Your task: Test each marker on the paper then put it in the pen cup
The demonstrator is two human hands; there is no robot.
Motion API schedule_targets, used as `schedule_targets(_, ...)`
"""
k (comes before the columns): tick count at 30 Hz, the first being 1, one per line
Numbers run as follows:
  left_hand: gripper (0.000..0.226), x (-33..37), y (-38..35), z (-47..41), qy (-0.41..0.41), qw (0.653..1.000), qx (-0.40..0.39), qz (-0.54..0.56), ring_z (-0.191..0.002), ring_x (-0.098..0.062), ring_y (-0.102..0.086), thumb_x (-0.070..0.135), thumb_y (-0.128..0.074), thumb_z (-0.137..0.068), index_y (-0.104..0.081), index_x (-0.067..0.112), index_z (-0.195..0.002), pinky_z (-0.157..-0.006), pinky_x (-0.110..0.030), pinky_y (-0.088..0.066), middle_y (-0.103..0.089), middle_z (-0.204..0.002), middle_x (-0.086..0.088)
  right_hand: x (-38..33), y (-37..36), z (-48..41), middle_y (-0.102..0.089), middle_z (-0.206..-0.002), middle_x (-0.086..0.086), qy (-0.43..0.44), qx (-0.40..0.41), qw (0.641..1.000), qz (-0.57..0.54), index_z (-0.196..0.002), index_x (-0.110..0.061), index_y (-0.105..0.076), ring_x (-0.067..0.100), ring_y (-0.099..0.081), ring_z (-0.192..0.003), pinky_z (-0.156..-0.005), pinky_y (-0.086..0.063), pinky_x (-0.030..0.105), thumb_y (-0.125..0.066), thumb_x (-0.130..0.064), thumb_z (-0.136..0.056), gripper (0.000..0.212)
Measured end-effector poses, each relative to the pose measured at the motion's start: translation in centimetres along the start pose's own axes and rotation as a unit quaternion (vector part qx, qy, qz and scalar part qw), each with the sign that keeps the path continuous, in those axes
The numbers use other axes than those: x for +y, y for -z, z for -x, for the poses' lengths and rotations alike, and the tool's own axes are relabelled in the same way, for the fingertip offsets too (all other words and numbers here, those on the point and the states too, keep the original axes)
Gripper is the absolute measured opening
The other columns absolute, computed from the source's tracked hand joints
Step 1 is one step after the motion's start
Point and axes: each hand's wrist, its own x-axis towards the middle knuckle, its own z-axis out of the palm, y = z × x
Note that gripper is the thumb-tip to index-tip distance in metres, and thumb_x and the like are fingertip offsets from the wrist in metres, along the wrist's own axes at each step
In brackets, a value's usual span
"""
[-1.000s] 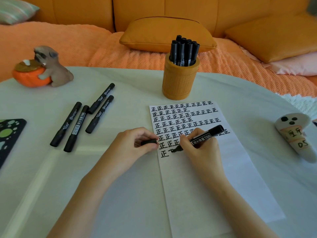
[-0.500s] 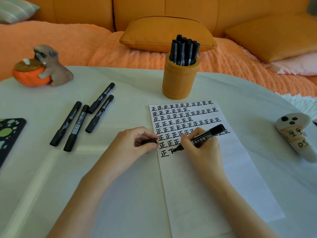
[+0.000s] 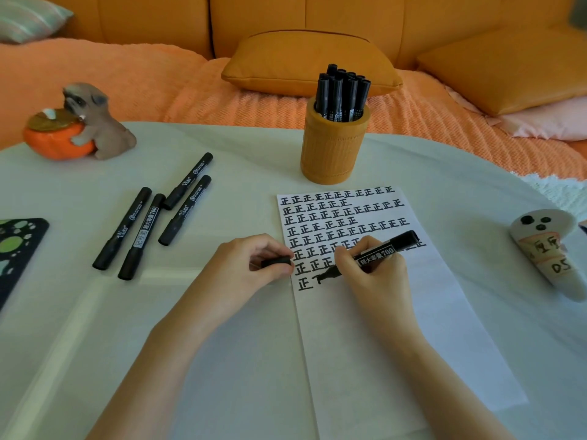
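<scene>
Tabletop (image 3: 79,312); paper (image 3: 397,360) blank below right hand (image 3: 374,274)

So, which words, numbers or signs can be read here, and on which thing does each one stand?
"超大容量700": marker in the right hand.
"记号笔 超大容量700": second lying marker from the left.
"正", repeated in rows: paper.
"DS": white ghost figure; its other handwriting is unclear.
Other lying markers, cup markers in the pen cup: print too small to read.

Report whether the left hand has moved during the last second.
No. The left hand, pinching the cap, stays at the left edge of the paper.
</scene>
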Motion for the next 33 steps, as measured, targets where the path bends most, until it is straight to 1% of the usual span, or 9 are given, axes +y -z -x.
schedule_targets(3, 0.015, -0.12, -0.01, -0.06, 0.003, 1.0, -0.001, 0.0, -0.084, 0.006, -0.066, 0.014, -0.073, -0.079, -0.071, 0.024, -0.09, -0.074, -0.002, -0.045, -0.074, -0.09, 0.012, -0.05, -0.11, 0.13, -0.046, -0.05, -0.002, 0.007, -0.006, 1.0, 0.001, -0.071, 0.003, -0.05, 0.006, -0.029, -0.041, -0.039, -0.022, 0.015, -0.065, -0.021, -0.085, 0.032)
schedule_targets(6, 0.015, -0.2, 0.0, -0.08, 0.004, 1.0, -0.001, -0.001, -0.085, 0.005, -0.067, 0.015, -0.074, -0.079, -0.071, 0.026, -0.089, -0.077, -0.005, -0.046, -0.074, -0.089, 0.011, -0.07, -0.15, 0.15, -0.042, -0.046, -0.007, 0.008, -0.005, 1.0, 0.001, -0.071, 0.003, -0.05, 0.006, -0.03, -0.042, -0.04, -0.024, 0.014, -0.066, -0.022, -0.085, 0.033)
schedule_targets(10, 0.015, -0.22, -0.02, -0.11, 0.006, 1.0, 0.0, 0.001, -0.085, 0.005, -0.067, 0.015, -0.074, -0.079, -0.071, 0.026, -0.088, -0.077, -0.005, -0.047, -0.074, -0.089, 0.012, -0.09, -0.23, 0.14, -0.052, -0.056, 0.007, 0.01, -0.011, 1.0, 0.005, -0.072, 0.003, -0.05, 0.006, -0.031, -0.045, -0.041, -0.025, 0.014, -0.065, -0.022, -0.084, 0.032)
schedule_targets(15, 0.015, -0.22, 0.0, -0.16, 0.005, 1.0, -0.002, 0.0, -0.084, 0.004, -0.067, 0.015, -0.074, -0.078, -0.071, 0.026, -0.088, -0.075, -0.004, -0.046, -0.074, -0.088, 0.012, -0.12, -0.15, 0.14, -0.039, -0.05, -0.002, 0.01, -0.016, 1.0, 0.012, -0.069, 0.003, -0.044, 0.006, -0.029, -0.043, -0.041, -0.023, 0.014, -0.063, -0.016, -0.083, 0.031)
schedule_targets(18, 0.015, -0.22, 0.01, -0.18, 0.006, 1.0, -0.004, 0.002, -0.084, 0.003, -0.067, 0.015, -0.074, -0.078, -0.071, 0.025, -0.088, -0.077, -0.007, -0.048, -0.074, -0.089, 0.01, -0.06, -0.09, 0.15, -0.038, -0.049, -0.003, 0.014, -0.017, 1.0, 0.019, -0.067, 0.002, -0.042, 0.006, -0.027, -0.042, -0.04, -0.021, 0.014, -0.063, -0.015, -0.082, 0.031)
schedule_targets(22, 0.015, -0.16, -0.01, -0.19, 0.012, 1.0, -0.004, 0.004, -0.085, 0.001, -0.068, 0.015, -0.074, -0.078, -0.071, 0.024, -0.09, -0.08, -0.011, -0.049, -0.074, -0.09, 0.01, -0.06, 0.07, 0.06, -0.033, -0.043, -0.011, 0.014, -0.013, 1.0, 0.014, -0.063, -0.003, -0.042, 0.007, -0.026, -0.042, -0.04, -0.021, 0.015, -0.063, -0.013, -0.082, 0.03)
schedule_targets(23, 0.015, -0.14, 0.0, -0.19, 0.012, 1.0, -0.004, 0.005, -0.085, 0.002, -0.067, 0.015, -0.074, -0.078, -0.071, 0.023, -0.09, -0.08, -0.01, -0.049, -0.074, -0.09, 0.01, -0.07, 0.1, 0.04, -0.032, -0.042, -0.011, 0.013, -0.014, 1.0, 0.011, -0.063, -0.004, -0.043, 0.007, -0.026, -0.041, -0.039, -0.02, 0.015, -0.063, -0.013, -0.082, 0.03)
schedule_targets(27, 0.016, -0.15, 0.05, -0.14, 0.009, 1.0, -0.002, 0.002, -0.084, 0.003, -0.067, 0.015, -0.074, -0.078, -0.071, 0.024, -0.09, -0.076, -0.005, -0.046, -0.074, -0.089, 0.011, -0.02, 0.07, 0.02, -0.032, -0.042, -0.011, 0.017, -0.02, 1.0, 0.013, -0.067, 0.004, -0.043, 0.007, -0.027, -0.041, -0.04, -0.021, 0.013, -0.063, -0.013, -0.083, 0.031)
schedule_targets(33, 0.015, -0.15, 0.01, -0.13, 0.011, 1.0, -0.001, 0.006, -0.084, 0.002, -0.068, 0.014, -0.074, -0.078, -0.071, 0.024, -0.089, -0.077, -0.007, -0.048, -0.074, -0.088, 0.011, 0.02, -0.08, 0.06, -0.036, -0.049, -0.003, 0.025, -0.026, 0.999, 0.023, -0.069, 0.006, -0.045, 0.007, -0.026, -0.043, -0.041, -0.022, 0.015, -0.064, -0.016, -0.083, 0.032)
